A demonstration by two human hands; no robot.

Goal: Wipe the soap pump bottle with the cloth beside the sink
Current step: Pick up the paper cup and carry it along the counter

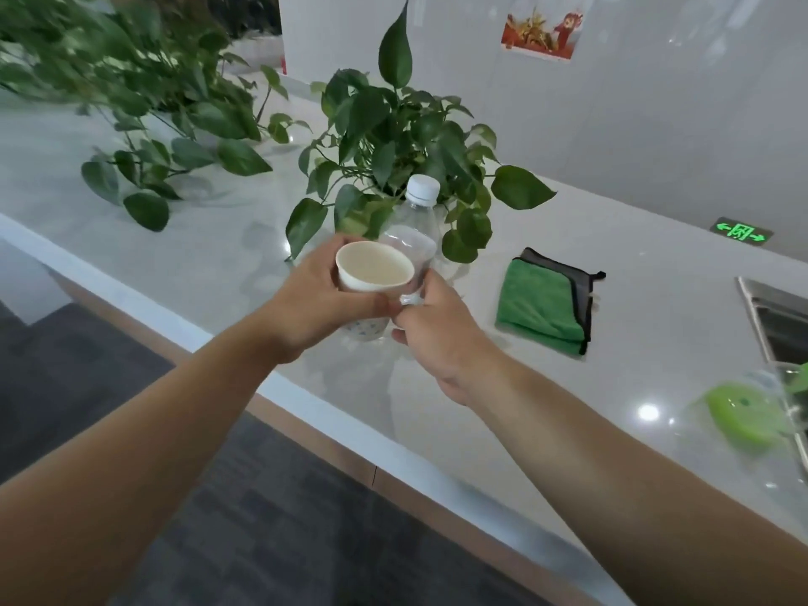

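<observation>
Here, our left hand (323, 295) grips a white paper cup (374, 273) while our right hand (437, 330) pinches a clear plastic water bottle (413, 238). The folded green microfibre cloth (542, 304) lies untouched beside the steel sink (774, 317); no soap pump bottle is identifiable. Best set both down first.
</observation>
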